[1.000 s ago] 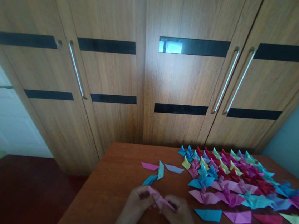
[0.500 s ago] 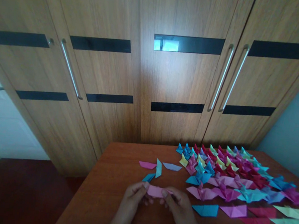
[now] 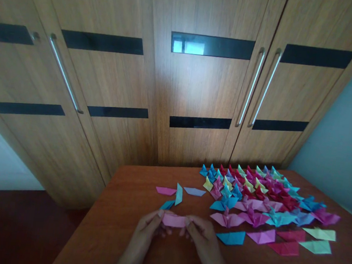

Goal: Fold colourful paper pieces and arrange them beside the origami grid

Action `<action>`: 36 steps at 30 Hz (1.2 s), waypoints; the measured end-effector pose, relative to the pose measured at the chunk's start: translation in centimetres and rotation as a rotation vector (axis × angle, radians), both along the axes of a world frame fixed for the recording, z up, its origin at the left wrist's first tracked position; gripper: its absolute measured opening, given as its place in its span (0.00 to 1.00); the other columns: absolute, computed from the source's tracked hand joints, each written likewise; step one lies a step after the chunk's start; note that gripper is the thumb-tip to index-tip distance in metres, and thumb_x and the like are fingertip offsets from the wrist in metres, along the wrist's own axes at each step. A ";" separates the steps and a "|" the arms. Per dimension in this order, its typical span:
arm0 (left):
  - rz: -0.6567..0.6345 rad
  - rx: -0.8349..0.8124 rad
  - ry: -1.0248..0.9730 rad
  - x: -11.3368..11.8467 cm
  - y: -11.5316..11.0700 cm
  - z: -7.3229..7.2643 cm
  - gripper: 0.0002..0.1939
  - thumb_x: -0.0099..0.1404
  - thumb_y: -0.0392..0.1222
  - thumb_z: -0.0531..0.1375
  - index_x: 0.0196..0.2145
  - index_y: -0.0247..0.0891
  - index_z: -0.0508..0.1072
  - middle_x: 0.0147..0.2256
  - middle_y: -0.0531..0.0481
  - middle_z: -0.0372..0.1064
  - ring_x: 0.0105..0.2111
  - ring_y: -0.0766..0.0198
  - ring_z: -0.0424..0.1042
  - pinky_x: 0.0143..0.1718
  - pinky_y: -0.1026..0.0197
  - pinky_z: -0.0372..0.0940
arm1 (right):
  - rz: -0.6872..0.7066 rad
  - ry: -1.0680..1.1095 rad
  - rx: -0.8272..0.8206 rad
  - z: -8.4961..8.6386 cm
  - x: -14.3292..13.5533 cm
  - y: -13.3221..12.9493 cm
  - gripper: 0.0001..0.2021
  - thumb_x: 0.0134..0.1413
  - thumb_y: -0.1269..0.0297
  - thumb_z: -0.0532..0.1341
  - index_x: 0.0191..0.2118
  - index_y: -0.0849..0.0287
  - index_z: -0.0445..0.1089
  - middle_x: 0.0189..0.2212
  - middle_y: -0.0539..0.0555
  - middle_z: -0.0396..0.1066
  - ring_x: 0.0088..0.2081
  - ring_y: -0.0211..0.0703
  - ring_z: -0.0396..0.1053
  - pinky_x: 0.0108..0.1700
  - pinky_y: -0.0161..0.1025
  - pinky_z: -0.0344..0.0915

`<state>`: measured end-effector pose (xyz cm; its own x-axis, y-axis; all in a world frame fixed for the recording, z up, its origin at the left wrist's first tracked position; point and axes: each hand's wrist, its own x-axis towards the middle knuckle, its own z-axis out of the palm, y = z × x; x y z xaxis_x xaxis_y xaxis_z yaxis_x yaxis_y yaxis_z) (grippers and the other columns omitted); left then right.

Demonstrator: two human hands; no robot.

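A folded strip of pink origami paper is stretched level between my two hands, just above the table. My left hand pinches its left end with the thumb on top. At the right end, my right hand grips it in the same way. The fingers under the paper are partly hidden. Just beyond the left fingertips lies a blue folded piece. Past it are a magenta piece, a mint piece and a lavender piece.
Rows of colourful origami cranes cover the right side of the brown table. Flat folded pieces in blue, magenta, red and pale green lie in front of them. A wooden wardrobe stands behind the table.
The view has turned slightly to the right, so everything sits further left. Both hands keep hold of the pink paper, which looks much the same.
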<state>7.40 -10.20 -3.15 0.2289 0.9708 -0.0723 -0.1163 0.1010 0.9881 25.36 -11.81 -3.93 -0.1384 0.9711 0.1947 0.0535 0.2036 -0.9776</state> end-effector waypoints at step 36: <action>-0.129 0.079 0.084 0.1 -0.2 1.3 0.23 0.62 0.56 0.54 0.36 0.35 0.78 0.34 0.42 0.75 0.28 0.60 0.70 0.30 0.62 0.63 | -0.056 -0.018 0.063 0.6 -0.2 0.2 0.20 0.60 0.52 0.52 0.32 0.60 0.74 0.24 0.51 0.71 0.26 0.38 0.65 0.29 0.33 0.60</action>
<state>7.52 -10.38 -1.90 0.3480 0.9373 -0.0214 -0.0243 0.0318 0.9992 25.13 -11.58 -3.36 -0.0885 0.9633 0.2533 0.0839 0.2606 -0.9618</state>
